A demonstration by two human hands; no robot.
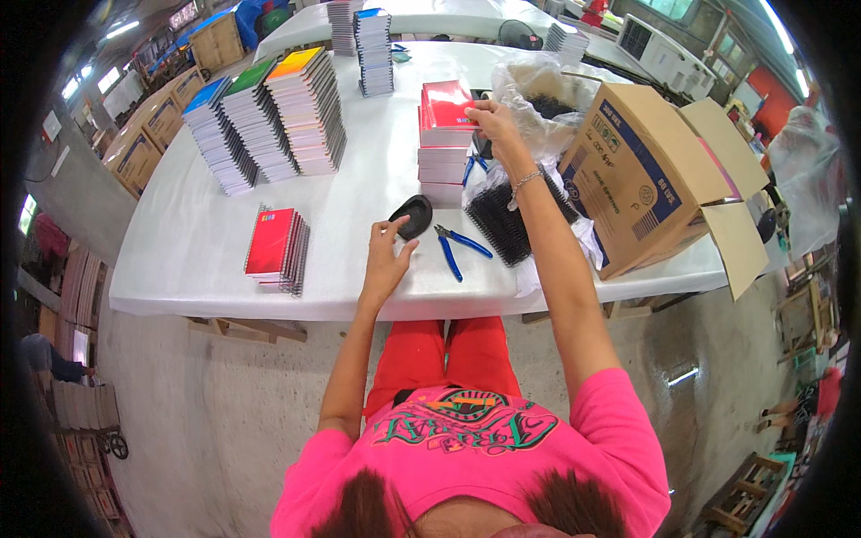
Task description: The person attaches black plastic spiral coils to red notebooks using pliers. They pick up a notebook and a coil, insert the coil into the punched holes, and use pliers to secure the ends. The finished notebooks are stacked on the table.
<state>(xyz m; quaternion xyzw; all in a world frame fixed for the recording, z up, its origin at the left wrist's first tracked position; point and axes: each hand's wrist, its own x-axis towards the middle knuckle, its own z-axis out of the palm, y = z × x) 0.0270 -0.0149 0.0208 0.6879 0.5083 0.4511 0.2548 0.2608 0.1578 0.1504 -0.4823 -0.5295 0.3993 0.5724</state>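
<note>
One red book (pixel 447 105) is topping the stack (pixel 441 169) left of the carton (pixel 619 175) on the worktop (pixel 368 161), with the right hand (pixel 496 125) touching its right edge, pinch too small to confirm. The left hand (pixel 387 263) is hovering near the black dish (pixel 414 216), fingers loosely spread, holding nothing visible. Clean lifting is probably depending on gripping a single book squarely while steadying the stack beneath.

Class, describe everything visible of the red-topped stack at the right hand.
The red-topped stack stands upright on the white-covered table. Its top cover looks glossy; below are pale paper blocks, thin reddish lines between them. A blue-handled tool lies close to its right; contact is unclear. The right hand touches the top cover's right edge.
</note>
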